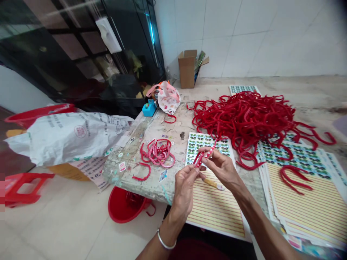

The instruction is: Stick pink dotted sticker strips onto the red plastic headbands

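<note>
Head view looks down on a curved red strip (200, 158) pinched between both hands above the middle of the worktable, with a narrow pink-and-white patterned band (213, 150) running up from it. The left hand (185, 188) is closed around the lower part of the strip, and the right hand (221, 169) grips it farther along between thumb and fingers. A silver bangle (164, 244) circles the left wrist. Directly beneath the hands lie a sheet of green-and-blue patterned stickers (208, 145) and a yellow-and-red striped sheet (214, 213), with a wooden-handled tool (210, 183) resting on the latter.

Judging by the piles, most of the work remains: a large heap of plain red strips (244, 119) fills the far right, while a much smaller pile of pink-covered strips (157, 153) sits left of the hands. One loose red strip (142, 172) lies near that pile, and a stack of printed sheets (306, 196) occupies the near right.

The worn, stained tabletop (168, 130) also holds a small blue dispenser (149, 108) and a patterned plastic bag (168, 97) at its far end. A red plastic basin (121, 206) and a red stool (24, 187) stand on the pale tiled floor (67, 227) to the left, beside a white woven sack (67, 139). A cardboard box (187, 68) stands against the white tiled wall (244, 36).
</note>
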Action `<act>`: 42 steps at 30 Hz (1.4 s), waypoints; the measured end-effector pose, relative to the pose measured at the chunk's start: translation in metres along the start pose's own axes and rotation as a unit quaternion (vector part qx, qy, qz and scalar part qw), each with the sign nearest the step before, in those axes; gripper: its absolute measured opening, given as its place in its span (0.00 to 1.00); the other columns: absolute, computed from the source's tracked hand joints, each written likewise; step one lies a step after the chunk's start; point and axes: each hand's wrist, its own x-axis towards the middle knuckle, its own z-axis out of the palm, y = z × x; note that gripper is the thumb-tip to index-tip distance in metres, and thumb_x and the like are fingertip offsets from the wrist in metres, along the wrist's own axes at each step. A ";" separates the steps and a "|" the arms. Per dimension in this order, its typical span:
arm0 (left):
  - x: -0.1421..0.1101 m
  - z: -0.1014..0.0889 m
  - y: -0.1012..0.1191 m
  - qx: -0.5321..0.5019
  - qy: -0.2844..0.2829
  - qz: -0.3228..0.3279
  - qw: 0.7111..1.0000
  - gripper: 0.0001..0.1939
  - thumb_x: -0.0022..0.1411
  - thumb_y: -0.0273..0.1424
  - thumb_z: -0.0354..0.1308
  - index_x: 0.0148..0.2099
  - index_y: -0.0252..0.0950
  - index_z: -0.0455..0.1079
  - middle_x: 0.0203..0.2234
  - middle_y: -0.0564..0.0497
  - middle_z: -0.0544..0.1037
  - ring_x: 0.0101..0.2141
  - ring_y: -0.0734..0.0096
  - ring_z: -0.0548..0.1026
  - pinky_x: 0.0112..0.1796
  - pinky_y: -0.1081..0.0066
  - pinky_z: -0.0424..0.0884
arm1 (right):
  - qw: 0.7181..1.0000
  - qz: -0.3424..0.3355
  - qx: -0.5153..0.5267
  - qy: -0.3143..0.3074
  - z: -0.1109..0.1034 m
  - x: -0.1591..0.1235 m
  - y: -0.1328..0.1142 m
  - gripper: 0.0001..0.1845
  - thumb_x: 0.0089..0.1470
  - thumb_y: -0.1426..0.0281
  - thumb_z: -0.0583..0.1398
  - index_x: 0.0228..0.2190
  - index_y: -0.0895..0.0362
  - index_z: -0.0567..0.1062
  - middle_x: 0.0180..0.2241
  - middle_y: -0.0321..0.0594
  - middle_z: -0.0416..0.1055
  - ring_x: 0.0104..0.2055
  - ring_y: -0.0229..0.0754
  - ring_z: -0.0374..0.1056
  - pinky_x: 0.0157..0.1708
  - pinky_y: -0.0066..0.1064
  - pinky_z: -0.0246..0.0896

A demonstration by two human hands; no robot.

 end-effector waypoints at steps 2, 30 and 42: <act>0.000 0.000 0.000 0.002 0.001 -0.002 1.000 0.05 0.57 0.27 0.59 0.34 0.30 0.74 0.29 0.47 0.77 0.27 0.76 0.70 0.37 0.72 0.64 | 1.000 -0.003 -0.002 -0.004 0.000 0.000 0.001 0.09 0.52 0.64 0.61 0.35 0.55 0.74 0.43 0.42 0.65 0.33 0.39 0.68 0.28 0.30 0.70; -0.002 0.000 0.001 0.014 -0.018 0.008 1.000 0.05 0.58 0.27 0.57 0.33 0.31 0.73 0.27 0.50 0.76 0.27 0.75 0.70 0.37 0.72 0.63 | 0.995 -0.043 -0.090 0.014 0.001 -0.001 0.006 0.08 0.54 0.66 0.59 0.38 0.53 0.72 0.40 0.40 0.64 0.29 0.36 0.66 0.27 0.30 0.72; 0.001 -0.001 -0.004 0.010 -0.007 0.012 1.000 0.07 0.57 0.31 0.58 0.29 0.32 0.72 0.25 0.49 0.76 0.28 0.73 0.71 0.38 0.71 0.64 | 0.986 -0.075 -0.149 0.024 0.003 -0.004 0.004 0.08 0.55 0.69 0.58 0.39 0.53 0.72 0.39 0.42 0.67 0.37 0.41 0.67 0.35 0.32 0.70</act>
